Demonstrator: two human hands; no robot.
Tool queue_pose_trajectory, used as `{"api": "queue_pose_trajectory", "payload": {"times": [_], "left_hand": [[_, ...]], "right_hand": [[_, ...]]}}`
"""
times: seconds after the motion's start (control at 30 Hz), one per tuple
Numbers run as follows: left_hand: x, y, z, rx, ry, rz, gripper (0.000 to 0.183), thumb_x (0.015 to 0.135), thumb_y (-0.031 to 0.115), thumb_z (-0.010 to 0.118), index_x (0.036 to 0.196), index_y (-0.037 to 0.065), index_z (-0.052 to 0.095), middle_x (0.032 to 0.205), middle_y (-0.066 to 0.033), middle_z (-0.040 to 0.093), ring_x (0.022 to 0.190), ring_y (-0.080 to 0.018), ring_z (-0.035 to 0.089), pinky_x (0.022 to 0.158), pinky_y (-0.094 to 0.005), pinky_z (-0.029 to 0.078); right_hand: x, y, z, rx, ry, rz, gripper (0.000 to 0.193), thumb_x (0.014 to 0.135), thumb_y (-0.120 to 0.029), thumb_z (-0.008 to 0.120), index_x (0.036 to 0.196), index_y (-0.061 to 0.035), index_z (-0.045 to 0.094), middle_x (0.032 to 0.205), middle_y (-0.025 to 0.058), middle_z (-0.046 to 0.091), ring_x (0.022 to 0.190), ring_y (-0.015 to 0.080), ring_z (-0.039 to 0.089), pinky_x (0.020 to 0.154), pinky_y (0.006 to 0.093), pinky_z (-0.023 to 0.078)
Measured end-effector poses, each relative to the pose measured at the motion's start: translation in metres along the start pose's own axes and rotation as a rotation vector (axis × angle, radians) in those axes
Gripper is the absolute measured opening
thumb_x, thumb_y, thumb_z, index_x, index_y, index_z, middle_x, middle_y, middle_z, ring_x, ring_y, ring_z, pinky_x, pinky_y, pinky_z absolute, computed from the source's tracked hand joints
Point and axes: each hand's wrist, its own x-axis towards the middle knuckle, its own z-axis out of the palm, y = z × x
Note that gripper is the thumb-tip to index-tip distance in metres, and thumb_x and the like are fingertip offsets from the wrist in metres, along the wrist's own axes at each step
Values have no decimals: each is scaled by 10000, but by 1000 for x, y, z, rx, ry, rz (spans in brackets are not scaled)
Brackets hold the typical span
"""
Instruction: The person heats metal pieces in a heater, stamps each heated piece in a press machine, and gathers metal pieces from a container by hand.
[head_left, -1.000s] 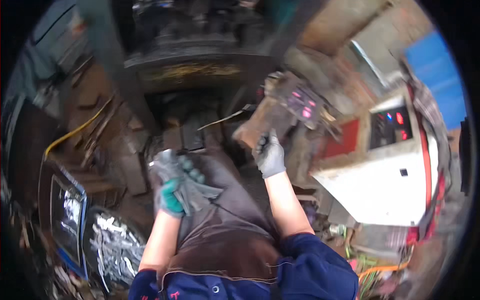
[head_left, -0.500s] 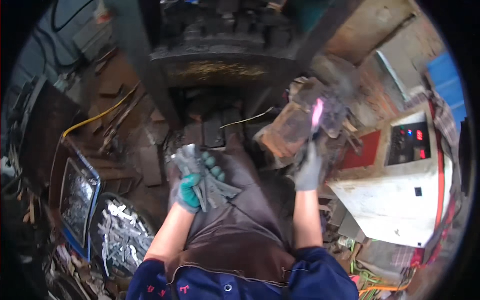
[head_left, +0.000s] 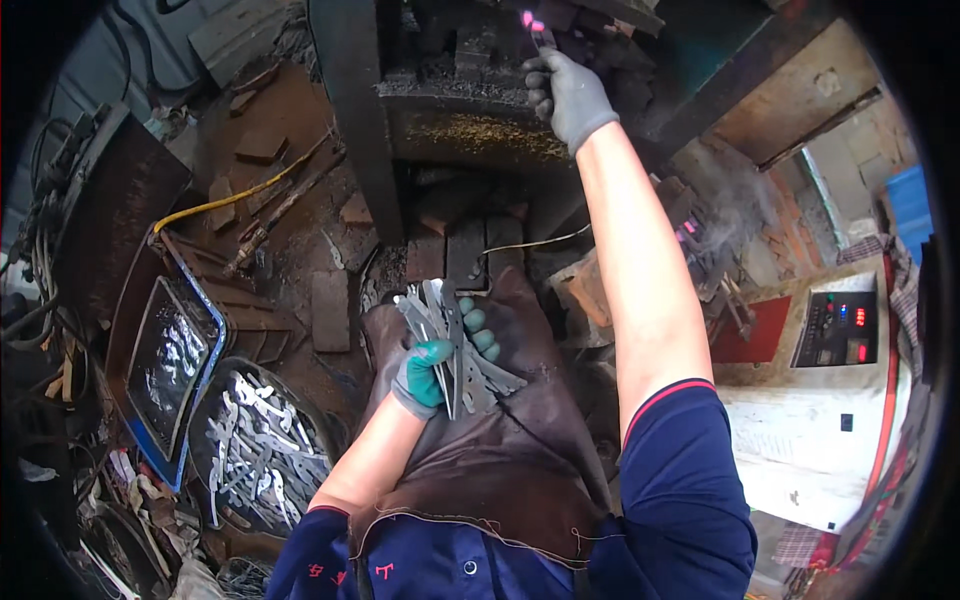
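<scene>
My left hand [head_left: 428,372], in a grey glove with green fingers, is wrapped round a bundle of flat grey metal blanks [head_left: 462,375] above my brown apron [head_left: 440,455]. The blanks fan out past the fingers at both ends. My right hand [head_left: 578,98], in a grey glove with dark fingertips, reaches far forward to the dark machine bed [head_left: 470,97]. Its closed fingers grip a dark, thin metal piece [head_left: 544,38] whose far end glows pink. Whether this piece is one part or two is too small to tell.
At the left, a round basin [head_left: 325,420] full of metal blanks stands beside a blue-edged tray [head_left: 205,345]. A white control box [head_left: 810,400] with a lit panel is on the right. Smoke and glowing pink pieces [head_left: 686,230] show near the bricks. A dark upright post [head_left: 352,120] flanks the machine.
My right hand has swung forward and left, from beside the bricks to the machine bed, with the glowing piece. My left hand still grips the metal blanks. The view has shifted slightly.
</scene>
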Motion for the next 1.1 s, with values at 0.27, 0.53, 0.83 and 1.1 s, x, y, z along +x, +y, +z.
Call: {"api": "queue_pose_trajectory", "payload": {"times": [0.27,0.53,0.83,1.1], "left_hand": [[-4,3,-4,-33,45,24,652,741,100,713,1336,99,445,1241,-58,554,1151,-264,551,1041,-467,405],[11,-6,-12,-82,-188,56,704,724,113,724,1360,113,422,1370,-59,465,1291,-272,416,1114,-436,311],[10,-18,-8,69,40,106,717,752,106,680,1397,120,368,1406,-82,431,1326,-322,385,1119,-498,290],[1,-13,-5,217,85,87,709,757,206,706,1396,162,401,1396,-34,474,1270,-255,462,1102,-462,330]], "right_hand": [[-127,63,-52,-91,-90,-164,421,958,-408,497,930,-2,607,667,67,591,524,141,521,502,270,401],[-251,138,-66,-1029,-484,-428,315,904,-331,579,923,-23,643,749,131,628,634,283,604,610,346,471],[-288,132,-24,-500,-494,347,284,916,-261,588,984,4,664,701,33,631,542,108,597,530,258,492],[-294,134,-76,-48,-137,166,246,919,-234,566,970,3,608,769,28,594,624,99,556,548,227,443]]}}
